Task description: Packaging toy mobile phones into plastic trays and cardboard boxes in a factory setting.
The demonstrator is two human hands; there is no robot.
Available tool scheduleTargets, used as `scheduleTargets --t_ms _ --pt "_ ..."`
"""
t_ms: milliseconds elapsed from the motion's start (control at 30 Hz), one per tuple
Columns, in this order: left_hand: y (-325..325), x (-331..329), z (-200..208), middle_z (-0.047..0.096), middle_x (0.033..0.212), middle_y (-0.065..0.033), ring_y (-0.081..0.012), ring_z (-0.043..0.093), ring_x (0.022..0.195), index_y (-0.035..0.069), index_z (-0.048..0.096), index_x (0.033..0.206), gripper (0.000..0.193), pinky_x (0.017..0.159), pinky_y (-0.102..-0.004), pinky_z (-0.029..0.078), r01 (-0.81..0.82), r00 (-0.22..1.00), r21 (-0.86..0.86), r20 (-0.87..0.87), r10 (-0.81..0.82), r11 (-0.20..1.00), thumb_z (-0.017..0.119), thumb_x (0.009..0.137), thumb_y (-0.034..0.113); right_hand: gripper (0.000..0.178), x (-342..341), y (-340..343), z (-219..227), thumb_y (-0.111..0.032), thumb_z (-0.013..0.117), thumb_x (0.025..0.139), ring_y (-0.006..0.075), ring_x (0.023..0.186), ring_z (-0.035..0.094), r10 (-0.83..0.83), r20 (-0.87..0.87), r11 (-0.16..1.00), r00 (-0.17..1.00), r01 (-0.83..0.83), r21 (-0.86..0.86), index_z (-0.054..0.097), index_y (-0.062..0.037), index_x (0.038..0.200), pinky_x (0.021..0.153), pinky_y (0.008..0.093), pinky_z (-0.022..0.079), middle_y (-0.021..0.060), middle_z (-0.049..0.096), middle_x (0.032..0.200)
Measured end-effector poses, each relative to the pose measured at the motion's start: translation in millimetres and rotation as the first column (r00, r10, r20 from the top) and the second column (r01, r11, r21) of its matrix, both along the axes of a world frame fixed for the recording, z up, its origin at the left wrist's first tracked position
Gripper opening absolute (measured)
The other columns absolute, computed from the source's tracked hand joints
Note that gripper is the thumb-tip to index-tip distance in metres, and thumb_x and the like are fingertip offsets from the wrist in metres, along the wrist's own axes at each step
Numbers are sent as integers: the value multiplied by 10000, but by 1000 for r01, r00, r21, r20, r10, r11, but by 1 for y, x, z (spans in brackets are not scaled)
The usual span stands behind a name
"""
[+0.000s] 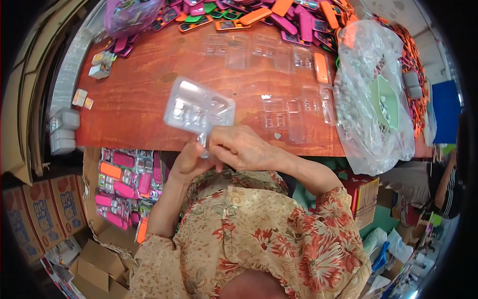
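**Clear plastic tray being held up over the tabletop edge**

Clear plastic is catching the light as the right hand [244, 148] is pinching the lower corner of a moulded blister tray [198, 107], fingers closed tightly on it. The left hand [188, 162] is sitting just at seven o'clock from the right one, cupped narrow and touching the same lower edge of the tray from beneath. The tray is tilting up at eleven o'clock from the hands, hovering above the near rim of the reddish tabletop [139, 99]. At two o'clock, more empty clear trays [294, 112] are lying flat on the wood. Further toward three o'clock, a big clear bag [368, 99] is slumping over the tabletop. At twelve o'clock, pink and orange toy phones [279, 17] are piling up along the far side. At eight o'clock, a carton of packed toys [124, 184] is standing on the floor.
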State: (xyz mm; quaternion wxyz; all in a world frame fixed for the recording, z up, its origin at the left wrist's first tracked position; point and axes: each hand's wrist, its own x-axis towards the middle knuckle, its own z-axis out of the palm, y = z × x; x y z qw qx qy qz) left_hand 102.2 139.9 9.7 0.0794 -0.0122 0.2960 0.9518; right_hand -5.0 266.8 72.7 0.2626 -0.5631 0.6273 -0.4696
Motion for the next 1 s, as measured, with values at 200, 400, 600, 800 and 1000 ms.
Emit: scheduleTargets --t_ms 200,400,600,800,1000 --pt "-10 26 -12 532 930 -144 -249 566 733 -17 393 1130 715 415 -226 466 -73 994 -40 76 76 997 625 671 480 65 -16 7 39 -48 469 761 244 567 476 -350 -64 913 934 325 -247 423 -12 734 483 319 375 110 425 636" --pt "-33 27 -1 506 982 -198 -304 554 758 9 379 1163 673 455 -273 475 -405 903 23 167 396 914 536 733 503 112 -12 12 -16 -96 529 675 243 587 483 -322 -675 939 664 315 -138 447 -38 725 467 319 410 95 443 703" --pt "-37 40 -2 498 994 -205 -312 554 795 19 358 1189 705 511 -306 508 -285 952 7 116 282 959 523 731 529 166 1 17 -38 -97 521 671 221 689 514 -200 -812 867 548 486 114 487 6 797 512 301 455 102 463 755" --pt "3 27 -4 505 1064 -102 -198 515 949 34 402 1159 695 794 -333 445 -258 934 -129 221 281 958 577 694 520 248 13 2 0 -234 565 751 298 738 529 -85 -318 996 944 92 9 512 -33 885 593 382 428 130 508 798" --pt "-7 24 5 519 1027 -98 -204 525 934 -8 409 1133 787 756 -326 473 -39 983 -31 177 44 999 666 601 512 168 -2 -20 -4 -177 564 766 222 586 544 275 94 952 957 -285 111 542 -13 737 537 325 417 90 546 651"
